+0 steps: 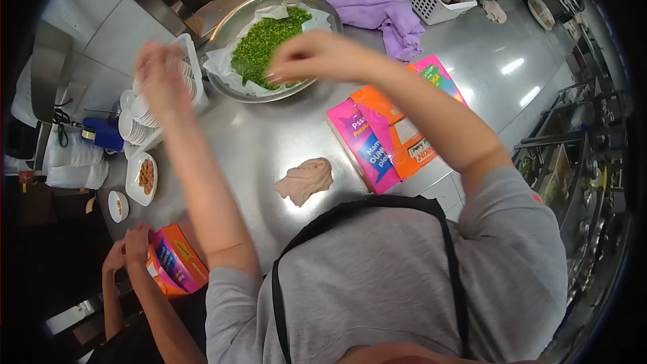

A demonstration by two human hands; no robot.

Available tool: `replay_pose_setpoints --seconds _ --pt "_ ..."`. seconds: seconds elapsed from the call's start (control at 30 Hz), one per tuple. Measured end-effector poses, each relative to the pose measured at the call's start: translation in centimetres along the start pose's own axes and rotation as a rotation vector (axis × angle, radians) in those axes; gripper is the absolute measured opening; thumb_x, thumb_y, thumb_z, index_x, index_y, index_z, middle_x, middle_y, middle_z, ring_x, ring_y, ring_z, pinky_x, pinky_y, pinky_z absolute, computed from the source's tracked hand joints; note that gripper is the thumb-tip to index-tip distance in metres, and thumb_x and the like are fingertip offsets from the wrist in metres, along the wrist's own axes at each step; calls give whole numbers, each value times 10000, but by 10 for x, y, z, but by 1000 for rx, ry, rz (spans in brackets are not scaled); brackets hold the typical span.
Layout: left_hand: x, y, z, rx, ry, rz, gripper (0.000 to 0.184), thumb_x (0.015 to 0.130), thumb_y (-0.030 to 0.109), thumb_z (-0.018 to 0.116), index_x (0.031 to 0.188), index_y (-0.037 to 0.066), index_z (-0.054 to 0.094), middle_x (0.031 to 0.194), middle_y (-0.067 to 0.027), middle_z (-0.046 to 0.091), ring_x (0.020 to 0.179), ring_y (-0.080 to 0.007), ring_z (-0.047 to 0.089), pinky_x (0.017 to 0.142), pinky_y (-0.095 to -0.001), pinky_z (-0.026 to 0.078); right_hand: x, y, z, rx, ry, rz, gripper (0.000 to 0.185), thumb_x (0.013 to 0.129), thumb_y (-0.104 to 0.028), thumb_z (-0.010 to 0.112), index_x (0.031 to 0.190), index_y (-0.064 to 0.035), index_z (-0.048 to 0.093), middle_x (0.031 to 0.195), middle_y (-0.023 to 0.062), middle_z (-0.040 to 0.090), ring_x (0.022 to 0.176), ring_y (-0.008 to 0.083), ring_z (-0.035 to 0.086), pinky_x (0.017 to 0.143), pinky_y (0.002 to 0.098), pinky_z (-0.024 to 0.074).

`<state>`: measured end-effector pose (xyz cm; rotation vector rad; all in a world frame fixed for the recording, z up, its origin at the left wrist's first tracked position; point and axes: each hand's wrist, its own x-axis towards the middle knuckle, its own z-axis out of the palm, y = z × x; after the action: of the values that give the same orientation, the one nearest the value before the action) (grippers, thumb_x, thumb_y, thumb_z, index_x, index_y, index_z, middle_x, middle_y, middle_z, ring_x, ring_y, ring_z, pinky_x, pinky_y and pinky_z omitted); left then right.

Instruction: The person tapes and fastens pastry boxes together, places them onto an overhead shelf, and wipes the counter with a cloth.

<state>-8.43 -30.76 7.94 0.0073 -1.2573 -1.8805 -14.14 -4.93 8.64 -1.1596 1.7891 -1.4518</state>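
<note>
My left hand is raised at the left, in front of a white rack of small white dishes. Motion smears its fingers. Over the right side of a wide metal bowl hangs my right hand, its blurred fingers bent downward near chopped green herbs or scallions. White paper lines the bowl under the greens. Whether either hand holds anything cannot be made out. A crumpled beige cloth or glove lies on the steel counter close to my body.
Pink and orange boxes lie under my right forearm. Behind them are a purple cloth and a white basket of containers. At left stand a dish of brown food and a small bowl. Another person's hands touch a box.
</note>
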Motion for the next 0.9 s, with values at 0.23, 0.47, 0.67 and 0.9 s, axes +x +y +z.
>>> replay_pose_setpoints --seconds 0.23,0.47,0.67,0.9 --pt "-106 -122 164 -164 -190 -406 160 761 10 639 893 46 557 758 -10 549 674 -91 532 623 -222 464 -167 66 -80 128 330 479 232 806 -257 616 747 -33 611 634 -13 528 532 54 419 484 200 338" --pt "-137 -183 173 2 -346 -609 195 758 12 640 924 52 545 783 8 519 709 -90 532 654 -235 478 -203 93 -79 221 446 713 237 802 -258 616 735 -31 606 620 12 544 499 60 452 444 182 347" --pt "-144 -194 172 162 -457 -606 222 742 20 656 932 46 543 771 5 515 687 -97 536 634 -233 477 -207 88 -85 283 508 635 249 811 -256 602 711 -27 593 614 14 548 518 61 463 493 188 368" --pt "-161 -207 161 205 -503 -728 283 716 -19 659 958 29 521 771 -20 525 703 -121 555 610 -236 479 -211 61 -85 146 415 601 239 813 -249 600 705 -38 576 644 9 549 590 67 504 533 194 383"
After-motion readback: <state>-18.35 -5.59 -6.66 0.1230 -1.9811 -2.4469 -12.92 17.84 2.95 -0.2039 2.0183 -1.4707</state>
